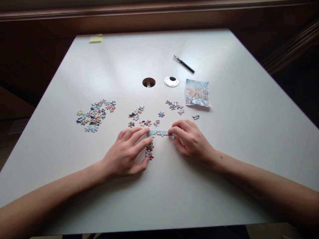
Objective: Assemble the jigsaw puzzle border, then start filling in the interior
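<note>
A short row of joined light-blue puzzle pieces (159,133) lies on the white table (224,149) between my hands. My left hand (127,151) rests on the table with its fingers curled, its fingertips pressing the row's left end and a small column of joined pieces (150,151) below it. My right hand (190,139) pinches the row's right end with bent fingers. Loose puzzle pieces lie beyond the hands: a large heap (94,114) at the left, a small group (137,114) in the middle, another group (174,106) at the right.
A printed picture sheet (197,93) lies right of the pieces. Behind it are a black pen (183,63), a round silver cap (171,81) and an open cable hole (149,82). A yellow sticky-note pad (96,39) sits at the far left corner.
</note>
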A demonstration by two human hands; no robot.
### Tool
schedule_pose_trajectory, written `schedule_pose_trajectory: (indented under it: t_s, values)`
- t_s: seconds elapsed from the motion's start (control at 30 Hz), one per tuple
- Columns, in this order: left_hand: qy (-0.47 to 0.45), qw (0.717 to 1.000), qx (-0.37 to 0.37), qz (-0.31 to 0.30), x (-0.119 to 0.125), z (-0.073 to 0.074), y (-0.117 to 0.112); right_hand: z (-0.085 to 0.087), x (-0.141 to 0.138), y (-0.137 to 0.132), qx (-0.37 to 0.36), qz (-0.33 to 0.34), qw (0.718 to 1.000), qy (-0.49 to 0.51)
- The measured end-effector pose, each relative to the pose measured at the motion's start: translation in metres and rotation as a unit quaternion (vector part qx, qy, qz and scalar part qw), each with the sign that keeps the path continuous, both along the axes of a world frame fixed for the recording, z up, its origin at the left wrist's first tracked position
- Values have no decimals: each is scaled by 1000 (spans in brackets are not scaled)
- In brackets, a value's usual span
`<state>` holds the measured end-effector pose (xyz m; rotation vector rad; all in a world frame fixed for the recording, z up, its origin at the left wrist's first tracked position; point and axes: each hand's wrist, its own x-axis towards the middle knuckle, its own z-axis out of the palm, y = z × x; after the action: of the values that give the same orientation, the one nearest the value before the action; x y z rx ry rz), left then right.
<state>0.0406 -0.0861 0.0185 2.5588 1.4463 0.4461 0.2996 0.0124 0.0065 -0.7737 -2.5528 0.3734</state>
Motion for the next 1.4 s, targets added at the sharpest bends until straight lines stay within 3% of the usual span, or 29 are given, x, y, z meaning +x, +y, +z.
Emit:
schedule_pose_trajectory:
  t_s: [1.4]
  values:
    - [3, 1000, 4, -6, 0, 0, 1, 1, 0, 0, -12, 7, 1000, -4]
